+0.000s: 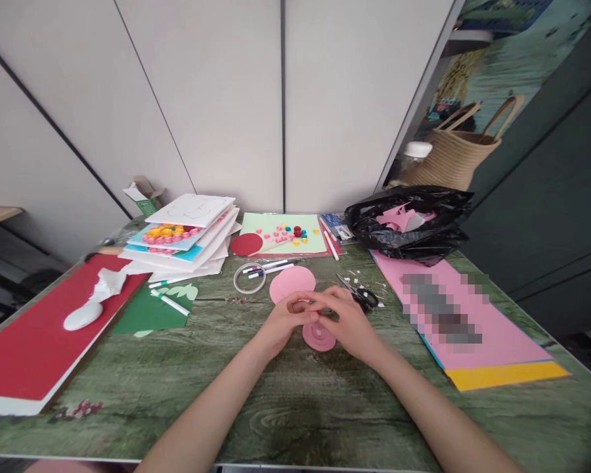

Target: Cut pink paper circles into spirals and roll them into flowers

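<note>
My left hand and my right hand meet at the middle of the green wood-patterned table. The fingertips of both are pinched together over a pink paper spiral; whatever small thing lies between them is too hidden to make out. The spiral lies below the fingers, with a small pale piece at its centre. Just behind my left hand are overlapping pink paper circles. Black-handled scissors lie beside my right hand, among small white scraps.
A tape ring and markers lie behind the left hand. Stacked artwork, green paper and red sheets are left. A black bag and pink sheets are right. Coloured pieces rest on a pale green sheet.
</note>
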`<state>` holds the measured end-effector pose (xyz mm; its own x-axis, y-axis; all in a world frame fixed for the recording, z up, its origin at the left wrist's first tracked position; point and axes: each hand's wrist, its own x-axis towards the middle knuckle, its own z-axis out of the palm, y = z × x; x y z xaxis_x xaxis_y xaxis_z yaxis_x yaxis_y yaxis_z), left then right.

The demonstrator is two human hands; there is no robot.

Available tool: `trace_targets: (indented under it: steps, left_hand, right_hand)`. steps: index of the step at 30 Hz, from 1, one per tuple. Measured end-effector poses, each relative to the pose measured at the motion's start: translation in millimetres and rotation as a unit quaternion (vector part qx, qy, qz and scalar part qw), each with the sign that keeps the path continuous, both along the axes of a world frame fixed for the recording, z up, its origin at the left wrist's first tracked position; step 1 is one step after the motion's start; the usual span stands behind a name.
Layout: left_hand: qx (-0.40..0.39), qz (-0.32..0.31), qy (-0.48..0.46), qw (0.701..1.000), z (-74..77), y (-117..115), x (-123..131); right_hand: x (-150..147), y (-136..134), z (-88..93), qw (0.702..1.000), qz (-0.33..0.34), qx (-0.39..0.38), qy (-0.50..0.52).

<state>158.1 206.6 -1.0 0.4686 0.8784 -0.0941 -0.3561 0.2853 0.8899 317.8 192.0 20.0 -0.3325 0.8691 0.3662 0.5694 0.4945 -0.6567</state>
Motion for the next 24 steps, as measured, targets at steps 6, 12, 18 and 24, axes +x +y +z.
trace_targets:
  steps: [6,12,18,24]
  left_hand:
    - [-0.017,-0.01,-0.015,1.0,0.5,-1.3,2.5]
    - [-0.018,-0.022,-0.024,0.999,-1.5,-4.3,5.5]
    - [-0.023,-0.018,-0.035,0.999,1.6,-5.6,7.4]
    - [-0.04,0.001,-0.056,0.998,4.8,-3.1,3.9]
  right_hand:
    - [-1.8,-0.1,1.0,1.0,-0.014,0.011,0.021]
    - [-5.5,-2.0,2.2,1.0,0.001,0.021,-0.004]
    - [-6.2,-2.1,-0.8,1.0,0.002,0.024,-0.013]
    - [-2.8,-2.2,3.1,1.0,0.002,0.024,0.014]
